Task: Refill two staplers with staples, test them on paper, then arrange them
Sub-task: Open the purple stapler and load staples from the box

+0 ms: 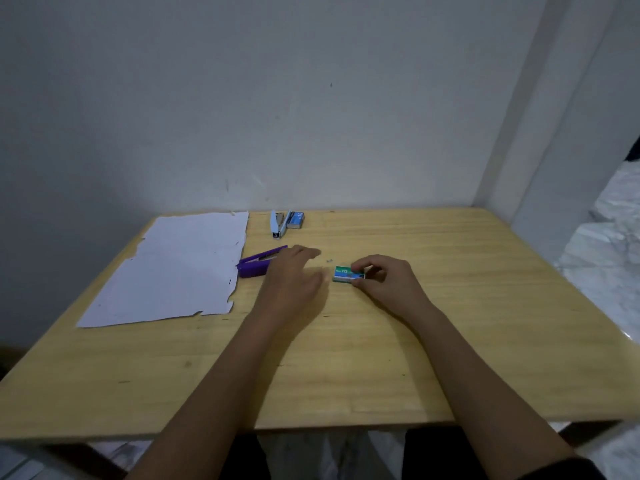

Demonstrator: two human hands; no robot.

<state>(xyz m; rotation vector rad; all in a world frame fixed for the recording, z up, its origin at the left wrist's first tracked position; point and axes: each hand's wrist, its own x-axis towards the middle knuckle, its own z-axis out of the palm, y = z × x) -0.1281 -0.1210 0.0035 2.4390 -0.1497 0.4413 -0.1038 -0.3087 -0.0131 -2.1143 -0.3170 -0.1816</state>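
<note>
Forearms reach out from my near edge over the wooden bench point(381, 375). My right hand point(384, 278) pinches a green staple box point(344, 273) that lies on the bench, fingertips closed on its right end. My left hand point(294, 275) hovers open, fingers spread and blurred, just beside the purple stapler point(258, 265), which lies opened up. Left of that lies torn white paper point(180, 268). Farther back, a white stapler point(278, 224) lies beside a blue staple box point(296, 219).

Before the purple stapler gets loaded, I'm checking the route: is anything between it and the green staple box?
Only the left hand, hovering between the purple stapler and green staple box.
</note>
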